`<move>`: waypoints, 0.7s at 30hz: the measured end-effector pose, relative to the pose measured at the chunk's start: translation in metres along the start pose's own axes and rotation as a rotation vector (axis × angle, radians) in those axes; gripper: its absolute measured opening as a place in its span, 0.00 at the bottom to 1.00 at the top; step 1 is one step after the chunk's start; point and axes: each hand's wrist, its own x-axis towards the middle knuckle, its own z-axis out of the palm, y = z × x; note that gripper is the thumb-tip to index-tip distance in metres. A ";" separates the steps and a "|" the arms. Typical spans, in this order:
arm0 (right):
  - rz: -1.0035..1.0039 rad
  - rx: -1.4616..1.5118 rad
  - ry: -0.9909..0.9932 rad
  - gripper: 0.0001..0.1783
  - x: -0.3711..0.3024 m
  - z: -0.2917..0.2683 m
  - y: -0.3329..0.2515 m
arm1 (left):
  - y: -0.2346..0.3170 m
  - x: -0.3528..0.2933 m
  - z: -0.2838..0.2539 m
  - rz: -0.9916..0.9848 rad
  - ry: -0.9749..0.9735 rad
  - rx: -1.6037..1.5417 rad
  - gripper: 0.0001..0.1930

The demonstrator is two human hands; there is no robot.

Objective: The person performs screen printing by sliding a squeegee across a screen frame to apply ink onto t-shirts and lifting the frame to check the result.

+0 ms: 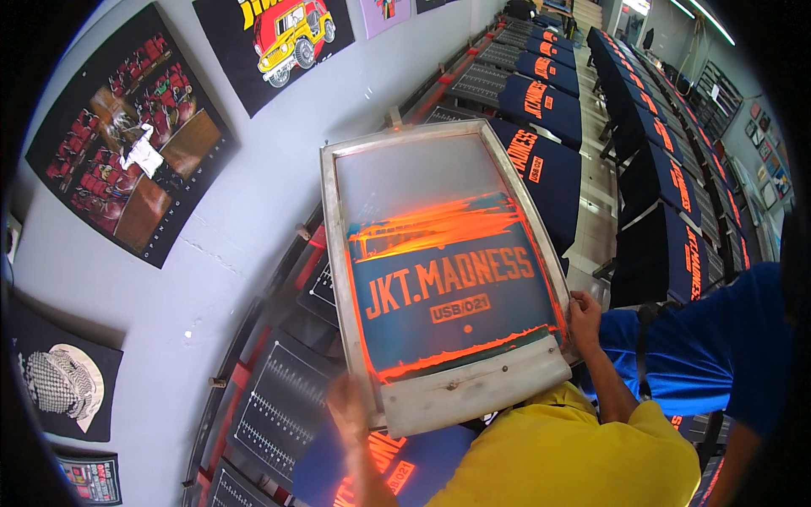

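Observation:
A silkscreen frame (336,245) with a pale metal rim is held up before me, tilted, its mesh bearing a lettered stencil and streaks of orange ink (439,224). My right hand (585,321) is closed round the rim's right side near the lower corner. At the lower left corner, my left hand (346,404) is closed on the rim, blurred by motion. Across the near end of the frame lies a broad whitish bar (477,384) that looks like a squeegee. Below the frame, partly hidden, is a navy printed shirt (317,473) with orange lettering.
Black printing boards (283,410) line a long rail (221,372) by the left wall. Further along lie navy printed shirts (541,106), with another row (667,160) across the aisle. A co-worker in a blue shirt (693,346) stands close on my right. Posters (127,135) hang on the wall.

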 end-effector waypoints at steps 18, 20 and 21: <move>0.018 0.000 0.066 0.09 -0.014 -0.045 0.004 | 0.005 -0.005 0.012 -0.019 -0.059 0.134 0.18; -0.003 0.015 0.066 0.10 -0.016 -0.043 0.004 | 0.006 -0.005 0.012 -0.008 -0.056 0.114 0.18; 0.014 0.026 0.066 0.10 -0.016 -0.043 0.005 | 0.006 -0.005 0.012 -0.004 -0.056 0.104 0.18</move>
